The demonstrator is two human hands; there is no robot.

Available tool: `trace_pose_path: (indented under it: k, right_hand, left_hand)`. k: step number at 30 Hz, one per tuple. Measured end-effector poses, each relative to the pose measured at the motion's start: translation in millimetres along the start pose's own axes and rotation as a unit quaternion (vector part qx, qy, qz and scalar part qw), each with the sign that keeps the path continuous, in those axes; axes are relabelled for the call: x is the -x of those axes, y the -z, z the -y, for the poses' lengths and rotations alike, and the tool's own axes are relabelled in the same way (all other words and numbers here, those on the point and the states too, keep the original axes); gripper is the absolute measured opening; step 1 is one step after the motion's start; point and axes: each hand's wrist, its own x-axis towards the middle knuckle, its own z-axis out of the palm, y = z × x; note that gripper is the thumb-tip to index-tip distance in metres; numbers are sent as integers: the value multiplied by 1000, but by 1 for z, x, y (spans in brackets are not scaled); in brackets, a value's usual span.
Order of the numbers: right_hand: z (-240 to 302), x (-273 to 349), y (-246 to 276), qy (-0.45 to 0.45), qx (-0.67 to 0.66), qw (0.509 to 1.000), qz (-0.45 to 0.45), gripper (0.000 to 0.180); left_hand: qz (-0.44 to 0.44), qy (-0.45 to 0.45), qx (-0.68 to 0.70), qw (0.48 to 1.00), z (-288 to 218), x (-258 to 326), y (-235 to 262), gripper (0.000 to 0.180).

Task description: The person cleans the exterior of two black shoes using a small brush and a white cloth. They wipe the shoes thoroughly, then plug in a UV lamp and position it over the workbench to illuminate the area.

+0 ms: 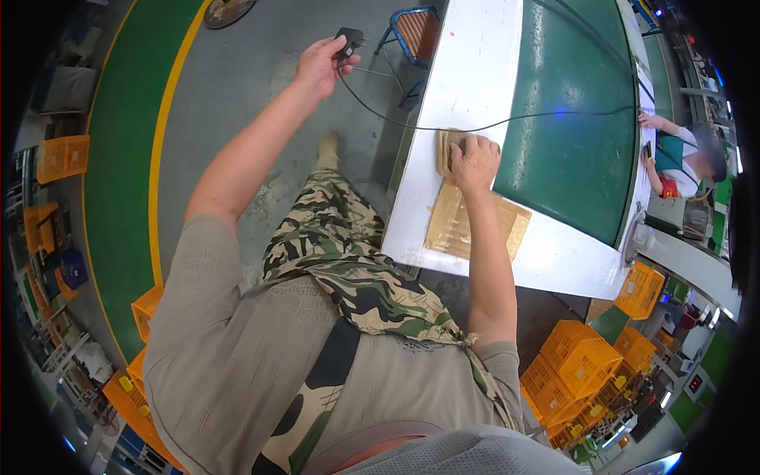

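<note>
My left hand [319,68] is raised over the floor at the far left of the bench, its fingers closed round a black power adapter [349,43] with plug prongs. From the adapter a thin black cable [507,120] runs right, across the white bench edge and the green belt, toward the far side. On the bench's white edge, my right hand [475,163] rests with curled fingers at a small brown cardboard piece [445,154]. Whether it grips that piece is hidden beneath the fingers. Just nearer lies a flat, ribbed brown cardboard sheet [459,223], partly under my right forearm.
The green conveyor belt [562,166] fills the bench's middle. Across it, a person in a dark cap [701,158] works with both hands near the edge. A wooden-seated stool [416,36] stands at the bench's far left. Orange crates [582,356] are stacked at lower right.
</note>
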Motion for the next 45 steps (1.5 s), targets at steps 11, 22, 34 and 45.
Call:
trace_pose_path:
  k: [11, 22, 34, 45]
  right_hand:
    - [-25, -209, -80, -46, -5, 998, 32, 63]
    - [-35, -312, -168, -60, 46, 997, -7, 74]
    - [-20, -315, -160, -81, 25, 996, 39, 77]
    - [-14, -320, -164, -94, 11, 993, 73, 77]
  left_hand:
    - [43, 189, -65, 979, 62, -215, 34, 55]
    - [33, 351, 15, 936, 109, -294, 59, 38]
    - [107, 449, 52, 886, 202, -347, 19, 35]
    - [36, 491, 110, 863, 268, -326, 4, 25]
